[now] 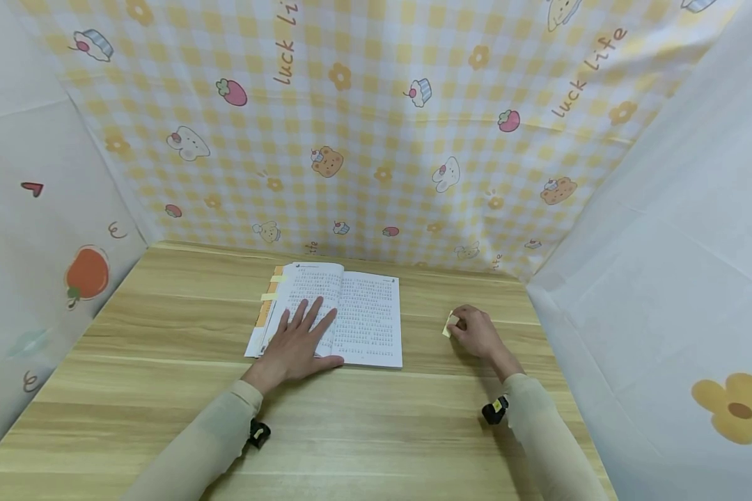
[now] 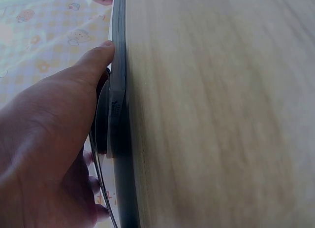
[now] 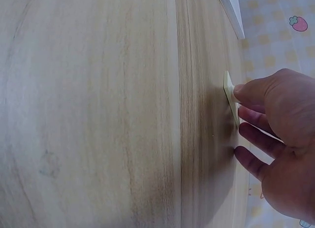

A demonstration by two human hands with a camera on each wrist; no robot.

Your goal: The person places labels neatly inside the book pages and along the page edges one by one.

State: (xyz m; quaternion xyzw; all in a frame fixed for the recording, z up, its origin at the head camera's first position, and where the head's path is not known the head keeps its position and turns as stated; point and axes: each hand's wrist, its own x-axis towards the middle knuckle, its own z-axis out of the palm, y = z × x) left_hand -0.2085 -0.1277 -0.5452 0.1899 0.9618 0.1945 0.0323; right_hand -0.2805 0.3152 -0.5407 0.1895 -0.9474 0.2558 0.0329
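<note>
An open book (image 1: 368, 313) with printed pages lies on the wooden table. My left hand (image 1: 293, 351) rests on its left page with fingers spread, the thumb reaching across the bottom edge by the spine. From the side, the left wrist view shows that thumb (image 2: 93, 63) against the book's edge (image 2: 118, 75). To the right of the book, my right hand (image 1: 478, 332) pinches a small pale yellow sticky note pad (image 1: 448, 325) between thumb and fingers. In the right wrist view the pad (image 3: 229, 92) sits at the tabletop, partly hidden by the fingers.
Pale yellow sticky tabs (image 1: 269, 297) stick out from the book's left edge, by an orange strip (image 1: 264, 313). The wooden table (image 1: 363, 431) ends at a yellow checked cloth (image 1: 376, 125) behind. White cloth (image 1: 670, 278) hangs at the right and left sides.
</note>
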